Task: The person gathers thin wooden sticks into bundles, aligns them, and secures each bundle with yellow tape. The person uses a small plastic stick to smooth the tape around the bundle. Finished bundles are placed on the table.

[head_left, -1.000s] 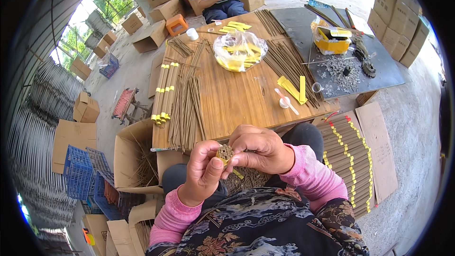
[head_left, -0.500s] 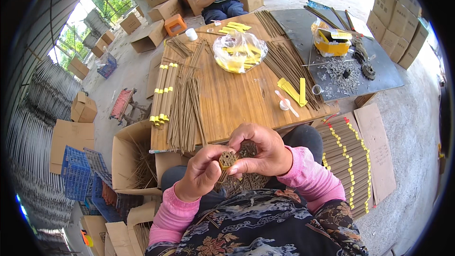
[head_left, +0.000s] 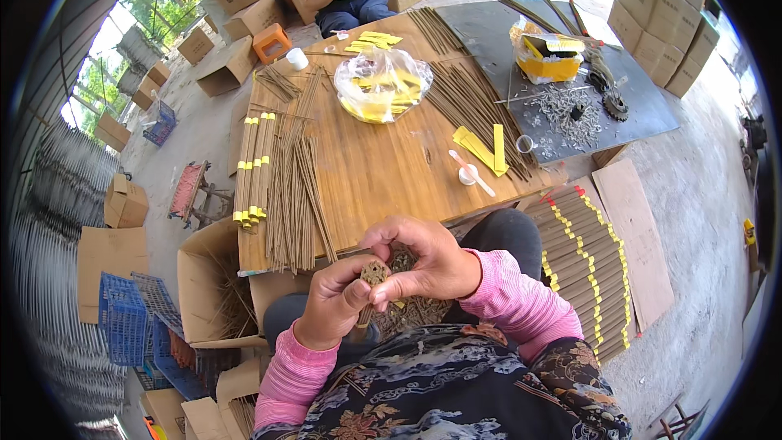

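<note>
In the lower middle of the frame, just below the near edge of the wooden surface (head_left: 383, 171), a bundle of brown sticks (head_left: 375, 274) was held with its end turned up. The left hand (head_left: 334, 297) was closed around it. The right hand (head_left: 432, 261) had its thumb against the bundle and its index finger bent above; I could not tell if it was pinching something. The fingers hid most of the bundle's sides.

On the left part of the surface lay loose sticks (head_left: 289, 204) and, beside them, yellow-banded bundles (head_left: 255, 167). A clear bag (head_left: 383, 85) with yellow strips inside occupied the upper middle, and more sticks (head_left: 481, 118) lay to its right. Nearer to the hands were flat yellow strips (head_left: 498, 147) and a small white cup (head_left: 467, 174) with a spoon across it.

At the upper right, a dark surface (head_left: 643, 118) carried a yellow box (head_left: 550, 61). An open carton (head_left: 199, 265) stood at the lower left, close to the surface. Many banded bundles (head_left: 590, 277) lay on cardboard at the lower right.
</note>
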Motion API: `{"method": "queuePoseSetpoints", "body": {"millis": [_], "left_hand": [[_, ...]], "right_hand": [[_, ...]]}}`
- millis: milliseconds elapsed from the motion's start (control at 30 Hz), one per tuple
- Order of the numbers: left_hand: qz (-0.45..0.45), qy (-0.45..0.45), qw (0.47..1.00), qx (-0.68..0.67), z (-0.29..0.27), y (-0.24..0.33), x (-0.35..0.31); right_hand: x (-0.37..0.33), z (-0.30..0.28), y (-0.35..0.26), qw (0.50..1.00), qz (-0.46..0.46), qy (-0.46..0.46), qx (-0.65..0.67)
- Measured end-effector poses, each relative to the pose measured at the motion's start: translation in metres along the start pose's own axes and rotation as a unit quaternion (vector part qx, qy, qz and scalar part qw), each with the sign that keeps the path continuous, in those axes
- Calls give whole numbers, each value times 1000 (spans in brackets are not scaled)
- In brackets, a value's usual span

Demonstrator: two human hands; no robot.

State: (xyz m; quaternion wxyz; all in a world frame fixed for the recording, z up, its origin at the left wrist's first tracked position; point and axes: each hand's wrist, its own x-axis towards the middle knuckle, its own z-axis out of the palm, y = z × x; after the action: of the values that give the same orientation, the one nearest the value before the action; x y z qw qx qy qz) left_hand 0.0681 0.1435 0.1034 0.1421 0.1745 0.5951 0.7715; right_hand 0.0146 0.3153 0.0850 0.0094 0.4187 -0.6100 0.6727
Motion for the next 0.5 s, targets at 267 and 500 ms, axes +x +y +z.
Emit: {"method": "queuePoseSetpoints", "body": {"millis": [267, 500], "left_hand": [[57, 95, 993, -51, -10, -13, 18], [79, 114, 989, -47, -8, -24, 29]], "right_hand": [[-22, -80, 34, 875, 195, 226, -382], [-72, -122, 111, 724, 368, 174, -557]]}}
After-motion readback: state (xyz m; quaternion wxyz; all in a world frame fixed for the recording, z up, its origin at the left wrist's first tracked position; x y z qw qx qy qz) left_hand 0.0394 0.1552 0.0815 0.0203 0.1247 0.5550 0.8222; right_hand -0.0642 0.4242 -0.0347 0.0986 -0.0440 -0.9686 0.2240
